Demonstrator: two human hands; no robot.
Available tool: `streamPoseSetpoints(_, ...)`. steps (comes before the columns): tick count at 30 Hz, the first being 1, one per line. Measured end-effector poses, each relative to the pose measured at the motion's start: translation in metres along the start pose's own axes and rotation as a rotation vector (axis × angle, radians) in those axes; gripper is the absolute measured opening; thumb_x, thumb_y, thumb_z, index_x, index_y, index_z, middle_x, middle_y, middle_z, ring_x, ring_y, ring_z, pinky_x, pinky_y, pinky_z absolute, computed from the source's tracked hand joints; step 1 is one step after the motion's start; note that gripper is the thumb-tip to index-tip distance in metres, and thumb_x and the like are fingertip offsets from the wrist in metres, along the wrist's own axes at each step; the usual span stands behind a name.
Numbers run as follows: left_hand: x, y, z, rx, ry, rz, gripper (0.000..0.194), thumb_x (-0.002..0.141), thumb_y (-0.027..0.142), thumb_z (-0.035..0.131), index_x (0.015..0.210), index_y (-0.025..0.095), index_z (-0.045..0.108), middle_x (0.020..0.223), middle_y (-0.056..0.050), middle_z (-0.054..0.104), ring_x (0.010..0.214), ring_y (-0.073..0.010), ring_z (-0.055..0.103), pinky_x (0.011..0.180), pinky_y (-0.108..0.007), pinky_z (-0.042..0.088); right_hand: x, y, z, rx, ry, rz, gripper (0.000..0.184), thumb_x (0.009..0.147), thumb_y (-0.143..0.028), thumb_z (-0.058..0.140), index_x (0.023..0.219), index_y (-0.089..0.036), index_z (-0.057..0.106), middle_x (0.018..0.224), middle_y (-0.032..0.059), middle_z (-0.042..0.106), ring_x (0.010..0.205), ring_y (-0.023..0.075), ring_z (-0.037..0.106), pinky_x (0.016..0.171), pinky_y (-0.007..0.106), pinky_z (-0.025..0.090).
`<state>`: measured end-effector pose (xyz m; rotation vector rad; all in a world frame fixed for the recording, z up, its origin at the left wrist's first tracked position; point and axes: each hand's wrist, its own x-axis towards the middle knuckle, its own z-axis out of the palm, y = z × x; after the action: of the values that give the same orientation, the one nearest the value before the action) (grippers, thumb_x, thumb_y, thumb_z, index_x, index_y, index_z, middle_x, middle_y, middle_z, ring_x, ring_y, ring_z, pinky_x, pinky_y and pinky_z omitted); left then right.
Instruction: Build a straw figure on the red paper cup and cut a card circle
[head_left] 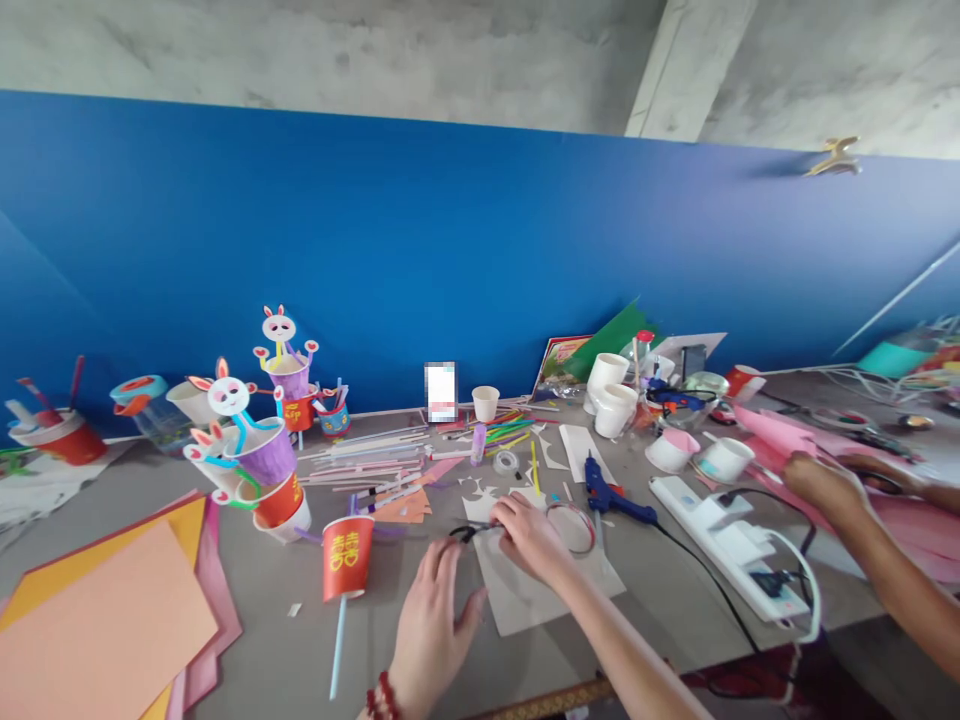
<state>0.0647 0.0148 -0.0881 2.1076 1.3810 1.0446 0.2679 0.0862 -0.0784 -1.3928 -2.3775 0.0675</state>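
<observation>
A pair of black-handled scissors (466,533) is between my hands, at the upper left edge of a white sheet of paper (517,606). My left hand (435,612) has its thumb apart from its fingers, with the fingertips beside the scissor handles; whether they touch is unclear. Over the paper, my right hand (531,540) has its fingers bent together around the blade end of the scissors. Left of my hands a red paper cup (348,558) stands upside down on a pale blue straw (338,645). Purple strips stick out from its sides.
A blue glue gun (611,492) lies right of the paper, its cord running past a white power strip (727,550). Rabbit-faced cups (262,455) stand at left behind stacked coloured paper (112,620). Straws (367,460) lie behind. At right, another person's hands (825,487) handle pink paper.
</observation>
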Motion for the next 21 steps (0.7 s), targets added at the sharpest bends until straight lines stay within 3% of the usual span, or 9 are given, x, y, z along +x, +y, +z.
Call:
streamPoseSetpoints(3, 0.004, -0.006, 0.001, -0.126, 0.028, -0.12, 0.041, 0.094, 0.038, 0.05, 0.131, 0.02, 0.049, 0.127, -0.018, 0.062, 0.108, -0.0288, 0.067, 0.086, -0.042, 0.059, -0.001, -0.002, -0.002, 0.027, 0.03, -0.029, 0.032, 0.071, 0.003, 0.048, 0.088, -0.021, 0.06, 0.092, 0.0042, 0.063, 0.093, 0.0217, 0.057, 0.084, 0.03, 0.047)
streamPoseSetpoints(7, 0.009, 0.0, -0.003, -0.355, -0.004, -0.193, 0.026, 0.098, 0.036, 0.041, 0.113, 0.021, 0.057, 0.113, -0.014, 0.067, 0.089, -0.0227, 0.07, 0.072, -0.034, 0.061, -0.005, -0.013, -0.002, 0.051, 0.213, 0.005, 0.029, 0.082, 0.0, 0.045, 0.093, -0.02, 0.062, 0.095, 0.0067, 0.063, 0.092, 0.0245, 0.055, 0.085, 0.036, 0.047)
streamPoseSetpoints(11, 0.009, 0.013, -0.008, -0.231, -0.015, -0.009, 0.025, 0.097, 0.025, 0.043, 0.117, 0.022, 0.057, 0.13, -0.015, 0.059, 0.114, -0.0248, 0.064, 0.095, -0.039, 0.057, -0.01, -0.032, -0.001, 0.184, 0.428, 0.115, 0.028, 0.089, -0.006, 0.042, 0.101, -0.022, 0.062, 0.102, 0.0079, 0.062, 0.099, 0.0257, 0.056, 0.088, 0.04, 0.046)
streamPoseSetpoints(14, 0.005, 0.02, -0.004, -0.065, -0.106, 0.175, 0.035, 0.094, 0.017, 0.043, 0.126, 0.022, 0.054, 0.143, -0.015, 0.051, 0.132, -0.0259, 0.052, 0.107, -0.043, 0.049, -0.013, -0.048, 0.005, 0.436, 0.536, 0.215, 0.023, 0.092, -0.012, 0.044, 0.105, -0.022, 0.06, 0.108, 0.009, 0.06, 0.103, 0.0242, 0.057, 0.088, 0.038, 0.049)
streamPoseSetpoints(17, -0.002, 0.021, 0.004, 0.021, -0.166, 0.262, 0.047, 0.091, 0.013, 0.045, 0.137, 0.021, 0.046, 0.15, -0.016, 0.044, 0.139, -0.0271, 0.045, 0.109, -0.043, 0.048, -0.013, -0.058, 0.014, 0.748, 0.614, 0.346, 0.019, 0.093, -0.021, 0.049, 0.11, -0.022, 0.058, 0.114, 0.0103, 0.059, 0.104, 0.0224, 0.06, 0.084, 0.034, 0.053)
streamPoseSetpoints(21, -0.007, 0.02, 0.009, 0.122, -0.221, 0.325, 0.061, 0.089, 0.013, 0.048, 0.148, 0.016, 0.031, 0.152, -0.019, 0.042, 0.139, -0.0306, 0.044, 0.108, -0.047, 0.048, -0.011, -0.059, 0.019, 1.024, 0.65, 0.502, 0.032, 0.089, -0.032, 0.061, 0.119, -0.022, 0.054, 0.122, 0.0115, 0.059, 0.111, 0.024, 0.06, 0.087, 0.035, 0.055)
